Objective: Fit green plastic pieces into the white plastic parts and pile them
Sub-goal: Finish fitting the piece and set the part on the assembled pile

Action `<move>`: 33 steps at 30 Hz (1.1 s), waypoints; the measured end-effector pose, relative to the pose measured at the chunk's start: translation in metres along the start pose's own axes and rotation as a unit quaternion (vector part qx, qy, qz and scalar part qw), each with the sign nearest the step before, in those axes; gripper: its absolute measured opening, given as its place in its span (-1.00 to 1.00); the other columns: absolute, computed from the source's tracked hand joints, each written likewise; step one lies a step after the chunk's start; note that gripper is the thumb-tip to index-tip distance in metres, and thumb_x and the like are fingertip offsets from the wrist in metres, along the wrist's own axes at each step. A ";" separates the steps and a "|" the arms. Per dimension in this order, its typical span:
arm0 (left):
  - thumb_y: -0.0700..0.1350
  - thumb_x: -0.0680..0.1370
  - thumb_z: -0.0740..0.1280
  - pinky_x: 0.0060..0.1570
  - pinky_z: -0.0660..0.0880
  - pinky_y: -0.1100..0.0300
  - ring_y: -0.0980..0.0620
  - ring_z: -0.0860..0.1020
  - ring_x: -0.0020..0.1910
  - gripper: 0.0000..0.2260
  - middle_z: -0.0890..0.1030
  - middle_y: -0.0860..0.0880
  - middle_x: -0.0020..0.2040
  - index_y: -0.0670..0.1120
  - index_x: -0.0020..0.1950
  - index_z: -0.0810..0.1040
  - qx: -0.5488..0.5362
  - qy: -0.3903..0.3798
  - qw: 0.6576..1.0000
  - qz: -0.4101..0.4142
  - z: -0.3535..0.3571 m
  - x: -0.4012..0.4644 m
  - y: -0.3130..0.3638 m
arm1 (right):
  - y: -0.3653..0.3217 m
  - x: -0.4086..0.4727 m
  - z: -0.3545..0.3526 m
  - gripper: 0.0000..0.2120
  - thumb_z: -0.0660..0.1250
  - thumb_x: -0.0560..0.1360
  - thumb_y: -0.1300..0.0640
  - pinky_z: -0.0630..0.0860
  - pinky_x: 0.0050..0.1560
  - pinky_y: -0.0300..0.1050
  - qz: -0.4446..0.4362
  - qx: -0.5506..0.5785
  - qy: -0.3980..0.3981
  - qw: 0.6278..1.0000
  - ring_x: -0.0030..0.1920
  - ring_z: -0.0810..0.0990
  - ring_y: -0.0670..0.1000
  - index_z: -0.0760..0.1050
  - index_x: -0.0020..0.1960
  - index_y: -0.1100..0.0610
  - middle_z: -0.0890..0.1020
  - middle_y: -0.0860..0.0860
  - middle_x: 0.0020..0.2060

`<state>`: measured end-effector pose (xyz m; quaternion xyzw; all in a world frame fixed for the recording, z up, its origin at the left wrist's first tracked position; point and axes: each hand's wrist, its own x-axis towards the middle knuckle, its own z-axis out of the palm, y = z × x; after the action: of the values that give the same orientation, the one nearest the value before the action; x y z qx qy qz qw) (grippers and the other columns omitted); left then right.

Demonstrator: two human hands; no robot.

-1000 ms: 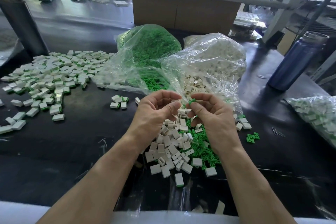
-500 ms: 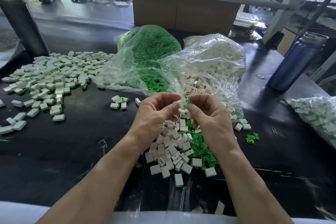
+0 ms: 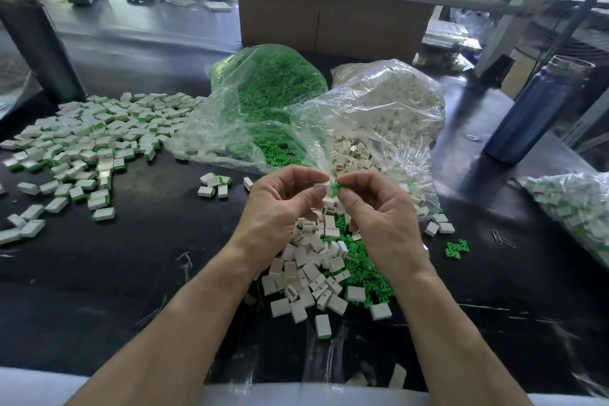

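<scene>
My left hand [image 3: 283,208] pinches a small white plastic part [image 3: 321,186] at its fingertips. My right hand [image 3: 379,211] pinches a green plastic piece [image 3: 335,188], which touches the white part. Both hands hover above a loose heap of white parts [image 3: 306,270] mixed with green pieces [image 3: 365,270] on the black table. A wide pile of assembled white-and-green pieces [image 3: 85,142] lies at the left. Behind my hands an open bag of green pieces [image 3: 276,86] and an open bag of white parts [image 3: 385,109] lean together.
A blue bottle [image 3: 534,112] stands at the right, with another clear bag of assembled pieces [image 3: 576,204] below it. A few assembled pieces [image 3: 214,184] lie left of my hands. A dark cylinder [image 3: 36,46] rises at the far left; a cardboard box [image 3: 329,16] stands behind the bags.
Both hands have risen slightly and closed together. The green piece in my right hand now meets the white part in my left hand.
</scene>
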<state>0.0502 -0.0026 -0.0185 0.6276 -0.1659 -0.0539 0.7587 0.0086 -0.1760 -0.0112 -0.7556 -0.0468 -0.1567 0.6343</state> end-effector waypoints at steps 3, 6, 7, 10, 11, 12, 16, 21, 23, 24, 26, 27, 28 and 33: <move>-0.23 0.58 0.46 -0.13 0.62 0.19 0.04 0.64 -0.14 -0.87 0.70 -0.04 -0.10 -0.18 0.13 0.67 0.012 0.000 1.000 0.009 0.001 -0.001 0.000 | 0.000 0.000 0.001 -0.90 0.45 0.62 0.23 0.58 -0.17 -0.24 0.007 -0.001 -0.003 1.000 -0.19 0.65 -0.13 0.65 0.07 0.04 0.70 -0.02 -0.11; -0.23 0.59 0.46 -0.14 0.61 0.20 0.06 0.64 -0.14 -0.88 0.70 -0.03 -0.10 -0.18 0.12 0.67 0.022 -0.006 1.000 0.015 0.001 -0.002 0.000 | 0.000 -0.001 0.002 -0.93 0.46 0.61 0.18 0.58 -0.16 -0.23 0.008 -0.001 -0.008 1.000 -0.18 0.65 -0.11 0.65 0.05 0.02 0.70 -0.04 -0.14; -0.24 0.59 0.46 -0.14 0.61 0.20 0.07 0.64 -0.14 -0.88 0.70 -0.02 -0.11 -0.18 0.12 0.67 0.023 -0.007 1.000 0.016 0.001 -0.002 0.000 | 0.000 -0.001 0.002 -0.92 0.46 0.61 0.18 0.58 -0.16 -0.22 0.006 -0.001 -0.010 1.000 -0.18 0.65 -0.10 0.65 0.05 0.01 0.70 -0.03 -0.14; -0.23 0.59 0.46 -0.14 0.61 0.20 0.06 0.63 -0.14 -0.88 0.70 0.00 -0.12 -0.17 0.12 0.67 0.022 -0.004 1.000 0.019 0.001 -0.002 0.001 | -0.001 -0.002 0.001 -0.88 0.45 0.62 0.21 0.59 -0.17 -0.14 -0.002 0.004 -0.007 1.000 -0.19 0.63 -0.05 0.67 0.05 -0.01 0.70 0.00 -0.13; -0.23 0.59 0.46 -0.14 0.61 0.19 0.05 0.63 -0.14 -0.88 0.70 -0.01 -0.12 -0.17 0.12 0.67 0.022 -0.003 1.000 0.020 0.000 -0.002 0.001 | -0.001 -0.002 0.001 -0.86 0.45 0.62 0.22 0.59 -0.18 -0.15 -0.006 0.004 -0.004 1.000 -0.21 0.62 -0.05 0.68 0.05 -0.01 0.70 0.00 -0.13; -0.23 0.58 0.46 -0.13 0.62 0.18 0.03 0.63 -0.14 -0.88 0.70 -0.02 -0.11 -0.16 0.12 0.67 0.021 -0.002 1.000 0.021 0.000 -0.001 0.001 | -0.002 -0.003 0.002 -0.85 0.45 0.61 0.23 0.59 -0.20 -0.17 -0.009 0.003 -0.001 1.000 -0.23 0.61 -0.06 0.69 0.05 -0.01 0.70 -0.02 -0.13; -0.22 0.58 0.47 -0.14 0.62 0.20 0.04 0.64 -0.13 -0.88 0.71 -0.02 -0.09 -0.14 0.10 0.68 0.025 -0.002 0.999 0.025 0.000 -0.002 0.000 | -0.004 -0.003 0.001 -0.81 0.47 0.59 0.23 0.60 -0.24 -0.18 -0.013 -0.002 0.010 1.000 -0.25 0.60 -0.08 0.71 0.05 -0.05 0.71 -0.07 -0.12; -0.21 0.56 0.48 -0.14 0.61 0.22 0.08 0.65 -0.13 -0.88 0.73 -0.02 -0.08 -0.12 0.09 0.70 0.037 0.001 0.999 0.028 0.001 -0.002 0.000 | -0.003 -0.002 0.002 -0.87 0.50 0.56 0.23 0.57 -0.18 -0.24 -0.001 0.002 0.020 1.000 -0.22 0.64 -0.11 0.67 0.01 0.01 0.71 -0.04 -0.16; -0.22 0.56 0.49 -0.14 0.61 0.23 0.07 0.65 -0.14 -0.88 0.73 -0.03 -0.08 -0.14 0.09 0.69 0.033 0.003 0.999 0.026 0.001 -0.002 0.001 | -0.004 -0.002 0.002 -0.85 0.50 0.56 0.23 0.59 -0.16 -0.26 -0.010 -0.007 0.024 1.000 -0.20 0.66 -0.13 0.68 0.00 -0.02 0.73 -0.06 -0.14; -0.23 0.55 0.49 -0.14 0.61 0.23 0.07 0.65 -0.15 -0.88 0.73 -0.04 -0.08 -0.15 0.09 0.69 0.030 0.003 0.999 0.025 0.001 -0.002 0.001 | -0.004 -0.002 0.001 -0.83 0.51 0.55 0.23 0.59 -0.14 -0.27 -0.013 -0.011 0.029 0.999 -0.19 0.67 -0.13 0.70 0.00 -0.04 0.74 -0.08 -0.13; -0.25 0.55 0.49 -0.14 0.61 0.22 0.05 0.64 -0.15 -0.88 0.72 -0.05 -0.09 -0.16 0.08 0.69 0.031 -0.001 0.999 0.022 0.002 -0.002 0.001 | -0.004 -0.002 0.001 -0.81 0.51 0.55 0.23 0.61 -0.13 -0.27 -0.017 -0.015 0.039 0.999 -0.16 0.68 -0.13 0.72 0.02 -0.07 0.75 -0.11 -0.11; -0.26 0.55 0.49 -0.14 0.62 0.21 0.04 0.64 -0.15 -0.87 0.72 -0.06 -0.09 -0.17 0.08 0.69 0.034 -0.002 0.999 0.022 0.003 -0.003 0.001 | -0.004 -0.002 0.001 -0.80 0.51 0.55 0.23 0.61 -0.12 -0.26 -0.018 -0.017 0.041 0.999 -0.16 0.68 -0.13 0.72 0.03 -0.08 0.75 -0.12 -0.10; -0.26 0.55 0.49 -0.13 0.62 0.20 0.04 0.64 -0.15 -0.87 0.72 -0.06 -0.09 -0.17 0.09 0.69 0.035 -0.002 0.999 0.020 0.003 -0.003 0.001 | -0.004 -0.002 0.001 -0.80 0.51 0.56 0.22 0.61 -0.11 -0.25 -0.018 -0.020 0.043 0.999 -0.16 0.68 -0.13 0.73 0.04 -0.08 0.75 -0.12 -0.09; -0.24 0.51 0.52 -0.07 0.67 0.13 0.00 0.68 -0.15 -0.83 0.73 -0.08 -0.11 -0.19 0.10 0.68 0.019 -0.004 1.000 0.005 0.008 -0.005 0.001 | -0.003 -0.002 0.004 -0.86 0.49 0.58 0.19 0.58 -0.25 -0.24 0.016 0.015 0.067 0.997 -0.27 0.64 -0.08 0.69 0.06 -0.04 0.73 -0.07 -0.18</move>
<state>0.0432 -0.0090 -0.0170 0.6412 -0.1726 -0.0494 0.7461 0.0071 -0.1710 -0.0094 -0.7344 0.0056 -0.1966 0.6496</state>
